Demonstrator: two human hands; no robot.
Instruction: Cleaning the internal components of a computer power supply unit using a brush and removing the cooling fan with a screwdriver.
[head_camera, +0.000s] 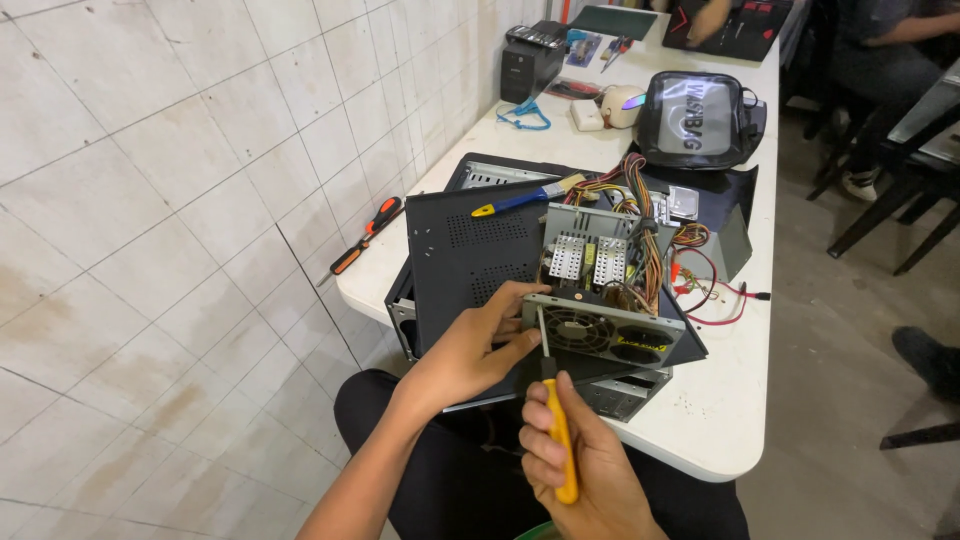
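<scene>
An open grey power supply unit (610, 300) with a round fan grille and a bundle of coloured wires rests on a black computer case panel (462, 250). My left hand (470, 345) grips the unit's near left corner. My right hand (570, 465) is closed on a screwdriver (556, 410) with a yellow and black handle. Its thin shaft points up, and the tip touches the fan side of the unit near that corner.
On the white table (720, 420) lie a blue and yellow paintbrush (525, 197), an orange and black screwdriver (365, 236), a dark transparent bag (695, 120) and a small black box (528, 62). A tiled wall runs along the left. Another person sits far back right, near chairs.
</scene>
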